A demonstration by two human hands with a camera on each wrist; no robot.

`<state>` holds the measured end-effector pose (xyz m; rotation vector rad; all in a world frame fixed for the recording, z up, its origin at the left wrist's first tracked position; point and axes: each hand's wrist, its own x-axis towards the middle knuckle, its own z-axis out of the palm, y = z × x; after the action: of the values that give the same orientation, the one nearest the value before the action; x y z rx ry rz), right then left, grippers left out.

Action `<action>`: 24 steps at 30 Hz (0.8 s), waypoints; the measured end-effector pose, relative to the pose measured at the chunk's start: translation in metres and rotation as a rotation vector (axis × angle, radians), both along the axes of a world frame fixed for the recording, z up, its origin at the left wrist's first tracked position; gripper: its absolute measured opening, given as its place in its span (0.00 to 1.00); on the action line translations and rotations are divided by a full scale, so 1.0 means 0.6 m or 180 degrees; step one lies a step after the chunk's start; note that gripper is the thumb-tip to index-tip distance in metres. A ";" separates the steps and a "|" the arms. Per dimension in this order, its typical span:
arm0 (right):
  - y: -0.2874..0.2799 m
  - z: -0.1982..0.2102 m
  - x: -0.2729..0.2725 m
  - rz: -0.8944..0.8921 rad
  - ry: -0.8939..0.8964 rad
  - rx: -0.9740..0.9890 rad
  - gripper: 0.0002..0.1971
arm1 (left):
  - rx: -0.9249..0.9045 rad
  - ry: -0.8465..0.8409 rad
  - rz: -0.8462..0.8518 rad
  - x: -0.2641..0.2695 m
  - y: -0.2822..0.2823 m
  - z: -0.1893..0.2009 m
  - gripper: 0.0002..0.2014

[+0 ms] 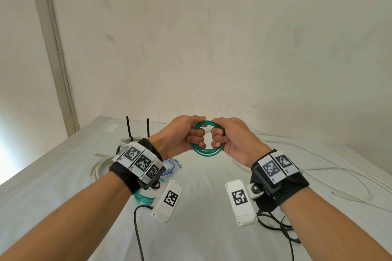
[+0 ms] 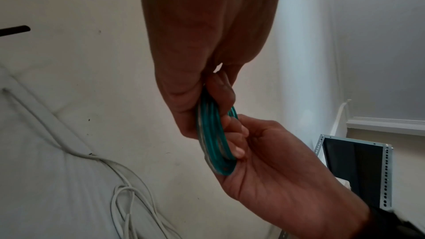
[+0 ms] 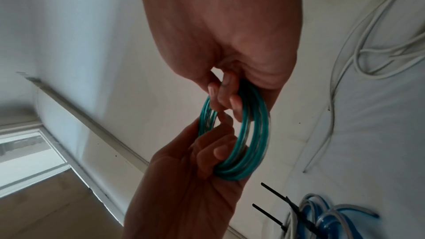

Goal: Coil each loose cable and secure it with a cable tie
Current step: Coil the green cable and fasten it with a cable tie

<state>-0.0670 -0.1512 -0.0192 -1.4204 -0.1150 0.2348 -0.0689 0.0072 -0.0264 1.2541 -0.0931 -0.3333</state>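
A green cable coil (image 1: pixel 206 150) of several loops is held up above the table between both hands. My left hand (image 1: pixel 196 135) grips its left side with fingers curled through the ring. My right hand (image 1: pixel 218 136) grips the right side the same way. In the left wrist view the green coil (image 2: pixel 214 134) appears edge-on, pinched between thumb and fingers. The right wrist view shows the green coil (image 3: pixel 250 143) as an open ring with fingers of both hands inside it. I see no tie on this coil.
On the white-covered table (image 1: pixel 201 229), a white coil (image 1: pixel 99 167) with two upright black cable ties (image 1: pixel 128 127), a blue coil (image 1: pixel 172 165) and another green coil (image 1: pixel 144 198) lie left. Loose white cable (image 1: pixel 339 176) sprawls right. Black leads (image 1: pixel 275 222) lie near the front.
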 end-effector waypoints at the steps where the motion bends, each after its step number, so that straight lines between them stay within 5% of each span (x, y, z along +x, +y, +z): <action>1: 0.001 0.000 -0.001 0.0030 -0.0012 -0.0047 0.10 | 0.0019 -0.0017 0.0044 0.001 0.000 0.001 0.14; 7: 0.015 -0.005 -0.008 0.0534 -0.0168 -0.0721 0.15 | 0.0513 -0.0099 0.0066 0.002 -0.004 0.003 0.18; 10: 0.017 -0.011 -0.006 0.0465 -0.0328 -0.0833 0.16 | 0.0177 -0.0005 0.0021 0.001 -0.008 0.002 0.18; 17: 0.018 -0.022 0.013 -0.0414 0.0028 0.0236 0.18 | -0.0952 0.0126 0.0592 0.003 -0.035 -0.016 0.12; 20: 0.015 -0.023 0.011 -0.0316 0.0290 0.0622 0.19 | -0.0559 -0.0132 0.0874 0.005 -0.039 -0.016 0.12; 24: 0.010 -0.023 0.011 -0.0250 -0.0068 -0.0531 0.19 | 0.0147 -0.0511 0.1182 0.007 -0.027 0.002 0.14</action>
<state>-0.0607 -0.1453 -0.0329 -1.5901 -0.0580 0.1675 -0.0645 -0.0093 -0.0254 1.3134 0.0114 0.0869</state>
